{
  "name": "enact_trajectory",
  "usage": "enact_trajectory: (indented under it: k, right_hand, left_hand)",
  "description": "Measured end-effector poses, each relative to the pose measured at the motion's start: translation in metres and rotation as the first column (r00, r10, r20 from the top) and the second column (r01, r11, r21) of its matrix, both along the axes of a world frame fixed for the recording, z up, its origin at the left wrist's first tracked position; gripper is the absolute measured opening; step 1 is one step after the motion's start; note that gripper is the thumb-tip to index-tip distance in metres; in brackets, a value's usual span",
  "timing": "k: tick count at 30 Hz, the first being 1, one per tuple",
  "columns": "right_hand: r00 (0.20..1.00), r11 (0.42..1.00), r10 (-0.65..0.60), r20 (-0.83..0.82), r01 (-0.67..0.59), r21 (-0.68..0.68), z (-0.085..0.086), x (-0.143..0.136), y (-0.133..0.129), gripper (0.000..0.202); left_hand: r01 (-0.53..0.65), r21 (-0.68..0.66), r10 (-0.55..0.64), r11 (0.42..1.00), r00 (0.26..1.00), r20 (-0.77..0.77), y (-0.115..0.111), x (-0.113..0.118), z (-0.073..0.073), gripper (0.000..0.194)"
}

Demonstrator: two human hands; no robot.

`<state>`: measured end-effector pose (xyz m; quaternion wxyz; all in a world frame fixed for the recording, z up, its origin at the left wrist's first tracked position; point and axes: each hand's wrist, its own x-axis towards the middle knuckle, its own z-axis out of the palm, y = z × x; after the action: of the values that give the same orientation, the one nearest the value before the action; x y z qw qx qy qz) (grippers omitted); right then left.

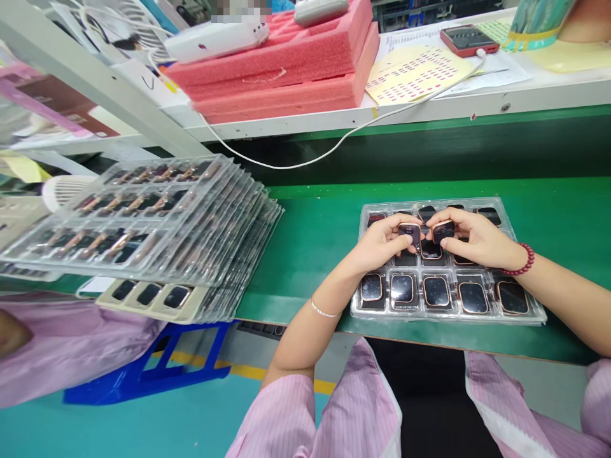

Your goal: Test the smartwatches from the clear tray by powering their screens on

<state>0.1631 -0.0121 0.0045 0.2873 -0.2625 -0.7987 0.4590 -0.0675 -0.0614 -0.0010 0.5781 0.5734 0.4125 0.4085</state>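
A clear plastic tray lies on the green belt in front of me, its pockets filled with small black watch bodies rimmed in rose gold. Over the tray's middle row, my left hand holds one watch body by its edges. My right hand, with a red bead bracelet on its wrist, holds a second watch body right beside the first. The two pieces nearly touch. Several watch bodies fill the near row.
A fanned stack of similar filled trays sits at the left on the belt's edge. Pink foam blocks, a white cable, paper sheets and a red phone lie on the raised shelf behind. A blue stool stands below.
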Motion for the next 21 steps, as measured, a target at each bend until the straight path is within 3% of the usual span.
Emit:
enact_trajectory:
  k: [11,21]
  right_hand:
    - [0.999,0.998,-0.028,0.029,0.026,0.051,-0.0022,0.0017,0.0011,0.021]
    - [0.998,0.996,-0.032,-0.047,0.028,-0.086,0.0036,-0.0021,-0.0026,0.024]
  left_hand:
    - [0.007,0.021,-0.008,1.000,1.000,0.010,0.0004,-0.0004,-0.0014,0.043]
    - [0.024,0.011,-0.025,1.000,1.000,0.017,0.0021,-0.0014,-0.0039,0.044]
